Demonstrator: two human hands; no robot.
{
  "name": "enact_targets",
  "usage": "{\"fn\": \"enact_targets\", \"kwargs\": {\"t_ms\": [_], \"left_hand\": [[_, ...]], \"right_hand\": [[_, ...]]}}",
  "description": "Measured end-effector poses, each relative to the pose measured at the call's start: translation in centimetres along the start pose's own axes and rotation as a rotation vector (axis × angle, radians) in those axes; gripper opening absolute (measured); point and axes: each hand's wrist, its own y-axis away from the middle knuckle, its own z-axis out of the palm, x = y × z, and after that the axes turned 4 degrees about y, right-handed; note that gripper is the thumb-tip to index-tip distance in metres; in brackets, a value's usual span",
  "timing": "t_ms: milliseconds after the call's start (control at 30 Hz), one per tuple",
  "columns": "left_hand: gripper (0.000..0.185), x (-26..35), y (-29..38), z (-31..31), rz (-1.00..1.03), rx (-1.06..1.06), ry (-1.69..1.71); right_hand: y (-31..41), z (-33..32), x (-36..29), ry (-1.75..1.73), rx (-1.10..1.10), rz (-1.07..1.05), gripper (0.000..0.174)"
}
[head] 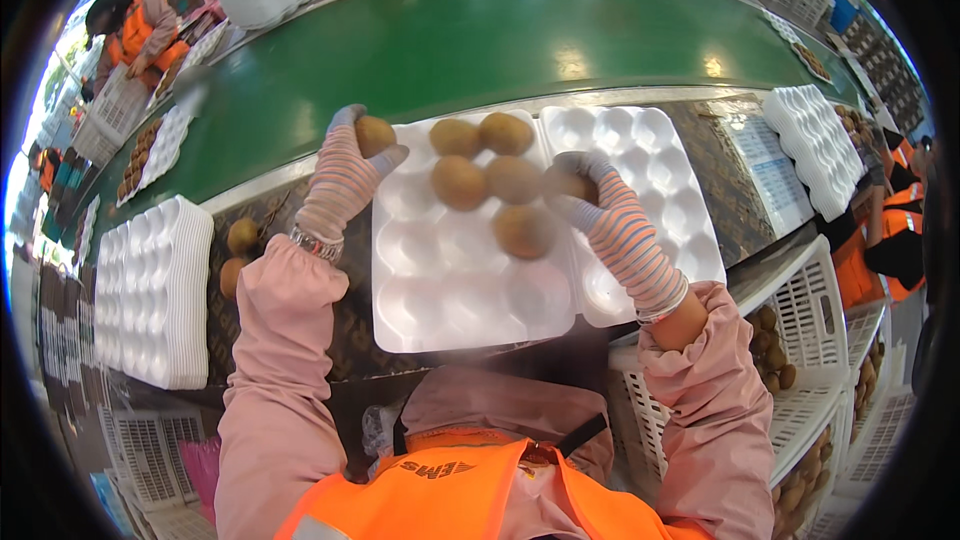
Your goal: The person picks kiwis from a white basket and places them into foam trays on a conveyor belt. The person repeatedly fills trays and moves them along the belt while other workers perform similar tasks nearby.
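Observation:
My left hand [360, 157], in a striped knit glove, holds a brown kiwifruit [375, 136] at the back left corner of a white molded foam tray [420, 300]. My gloved right hand [592, 191] has its fingers around another kiwifruit [568, 186] over the right edge of that tray. Several kiwifruit [459, 182] sit in the tray's cups, towards the back and right. A second foam tray [652, 165] with cups lies against the first on the right, partly hidden by my right hand. Two loose kiwifruit [243, 237] rest on the bench left of my left forearm.
Beyond the trays runs a green conveyor belt [450, 37]. Stacks of foam trays stand left [157, 292] and right [814, 150]. White plastic crates [802, 300] with kiwifruit are at lower right. A co-worker [142, 37] in an orange vest is at upper left; others are at far right.

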Motion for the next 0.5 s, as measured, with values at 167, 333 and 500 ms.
{"fn": "enact_targets", "kwargs": {"t_ms": [167, 333, 500], "left_hand": [[0.076, -0.1, -0.4, 0.7, 0.108, -0.132, -0.184], [0.076, 4.0, 1.8, -0.6, 0.075, -0.287, -0.153], [0.074, 4.8, 5.2, -0.5, 0.078, -0.277, -0.326]], "right_hand": [[-0.2, -0.9, -0.2, -0.127, -0.013, 0.035, 0.064], [-0.6, -0.8, 0.0, -0.074, 0.04, -0.017, 0.071], [-1.1, -0.7, 0.1, 0.074, 0.124, 0.073, 0.075]]}}
